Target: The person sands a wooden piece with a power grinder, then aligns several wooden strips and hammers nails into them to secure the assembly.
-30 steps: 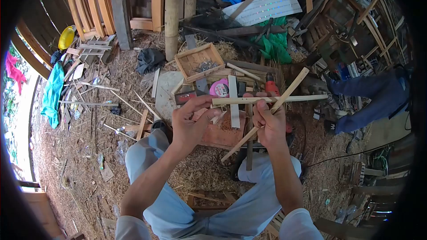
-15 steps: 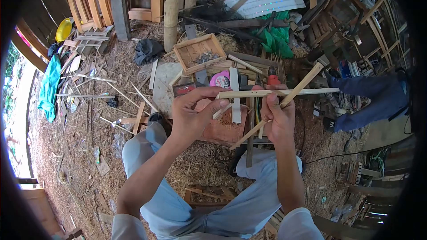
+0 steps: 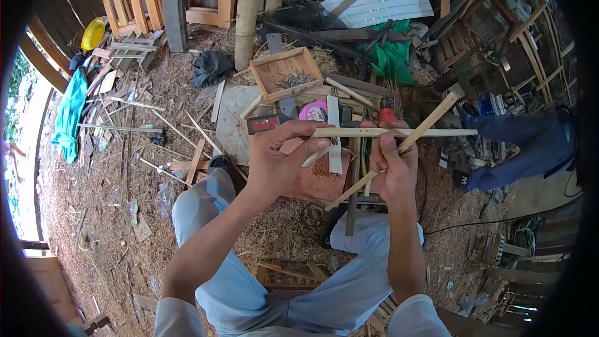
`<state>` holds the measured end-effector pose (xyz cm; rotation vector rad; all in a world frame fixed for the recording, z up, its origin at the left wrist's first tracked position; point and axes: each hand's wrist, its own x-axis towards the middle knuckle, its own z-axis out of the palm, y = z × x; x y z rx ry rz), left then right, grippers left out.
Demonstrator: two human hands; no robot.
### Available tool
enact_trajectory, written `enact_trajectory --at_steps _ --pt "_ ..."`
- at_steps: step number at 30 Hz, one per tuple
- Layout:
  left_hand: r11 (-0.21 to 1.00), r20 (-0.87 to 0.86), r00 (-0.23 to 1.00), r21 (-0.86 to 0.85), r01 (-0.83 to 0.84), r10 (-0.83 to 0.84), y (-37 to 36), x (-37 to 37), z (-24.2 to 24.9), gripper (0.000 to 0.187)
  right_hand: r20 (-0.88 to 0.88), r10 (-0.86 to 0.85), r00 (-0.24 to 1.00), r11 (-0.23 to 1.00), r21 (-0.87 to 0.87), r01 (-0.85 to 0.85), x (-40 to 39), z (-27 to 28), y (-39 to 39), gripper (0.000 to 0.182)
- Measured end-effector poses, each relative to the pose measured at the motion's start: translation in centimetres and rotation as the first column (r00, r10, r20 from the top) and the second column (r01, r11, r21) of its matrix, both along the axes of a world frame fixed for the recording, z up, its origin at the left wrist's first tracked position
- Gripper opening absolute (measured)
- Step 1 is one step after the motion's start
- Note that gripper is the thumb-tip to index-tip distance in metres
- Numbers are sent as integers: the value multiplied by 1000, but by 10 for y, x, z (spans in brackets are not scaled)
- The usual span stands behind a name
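A pale wooden strip (image 3: 355, 131) with small dark holes lies nearly level across both hands. My left hand (image 3: 271, 162) pinches its left end between thumb and fingers. My right hand (image 3: 397, 175) is closed around the place where a second wooden strip (image 3: 432, 118) crosses it at a slant. This slanted strip runs from upper right down to lower left, passing partly behind my right fingers. Below the hands sits a reddish-brown block or board (image 3: 312, 178), with a flat whitish slat (image 3: 334, 150) over it. Another pale piece shows just under my left fingertips, its full shape hidden.
A shallow wooden box (image 3: 268, 92) of metal bits stands ahead, near a pink tape measure (image 3: 313, 111) and a red-tipped power tool (image 3: 387, 113). Scrap wood litters the floor. A person's dark-trousered leg (image 3: 518, 150) is at right, near a black cable (image 3: 493, 219).
The view has shifted slightly, so the surroundings sit a little further right. Both hands keep their hold on the strips, with only a slight move to the right.
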<state>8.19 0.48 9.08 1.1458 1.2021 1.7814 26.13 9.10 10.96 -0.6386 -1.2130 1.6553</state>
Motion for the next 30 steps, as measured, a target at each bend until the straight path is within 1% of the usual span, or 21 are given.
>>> enact_trajectory --at_steps 2,6,8,9,11,12,14,17,20,24,26,30 --pt "1000 -109 994 -4 -1 1 -1 0 4 22 15 -4 1000 1000 -6 4 0 1 0 23" --pt "998 -118 993 -56 19 -26 -1 0 6 24 22 -14 1000 999 -31 15 0 2 0 24" --pt "993 -32 997 98 -70 74 4 3 1 22 31 -20 999 999 -35 21 0 2 0 24" --pt "993 -31 997 101 -65 68 5 3 3 22 38 -7 999 1000 -22 8 1 2 0 24" --pt "978 -28 995 190 -89 96 5 1 6 22 43 -5 999 1000 -8 5 2 1 0 25" --pt "978 -29 996 191 -81 88 4 -2 4 22 36 4 999 1000 -22 -3 1 1 1 25" --pt "984 -219 975 175 17 22 2 -10 1 24 30 26 999 999 -28 -25 0 0 2 25" --pt "991 -266 964 133 14 22 -1 -10 5 25 -6 48 999 999 -18 -48 0 0 2 25" --pt "983 -268 963 180 22 27 4 -10 -4 26 -8 46 999 999 -18 -46 0 -1 3 25" --pt "984 -252 967 179 16 30 6 -7 -2 26 11 18 1000 999 -40 -17 0 1 1 24" --pt "997 -114 993 82 -2 11 4 -4 3 30 19 23 1000 999 -37 -23 0 2 1 22" --pt "996 -129 992 89 28 -16 6 -5 4 30 58 33 998 999 -31 -31 -4 0 0 21"
